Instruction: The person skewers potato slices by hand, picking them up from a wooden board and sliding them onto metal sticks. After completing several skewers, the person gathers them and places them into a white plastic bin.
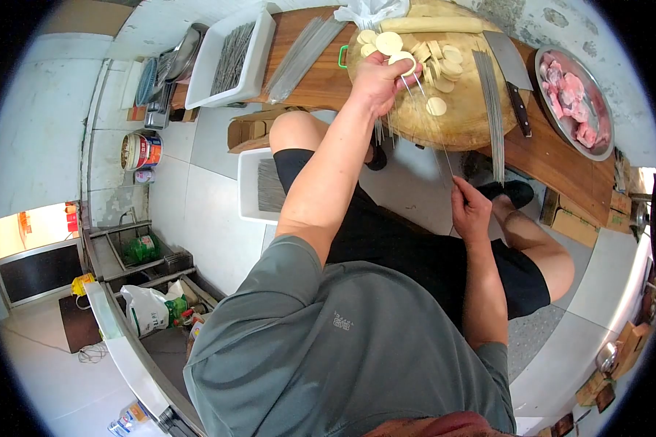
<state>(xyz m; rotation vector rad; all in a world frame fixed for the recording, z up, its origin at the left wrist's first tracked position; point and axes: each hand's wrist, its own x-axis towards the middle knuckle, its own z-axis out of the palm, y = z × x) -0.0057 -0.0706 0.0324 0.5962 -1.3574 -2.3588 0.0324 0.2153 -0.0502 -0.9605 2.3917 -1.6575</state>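
Note:
My left hand (383,81) reaches over a round wooden chopping board (455,135), fingers closed on a pale yellow round slice (402,64). Thin metal skewers (418,86) stick out at this slice, pointing down towards me. With its fingers pinched together, my right hand (471,209) holds the near end of a thin skewer (444,154) below the board's edge. More cut round slices (450,62) lie in a heap on the board, with one single slice (436,106) apart from them. How the skewers pass through the held slice is partly hidden by my fingers.
A cleaver (509,65) and a bundle of metal skewers (490,109) lie on the board's right side. A metal basin of raw meat (603,135) stands further right. At left are a white tray of skewers (264,62) and loose skewers (306,54). Another white tray (249,186) sits lower.

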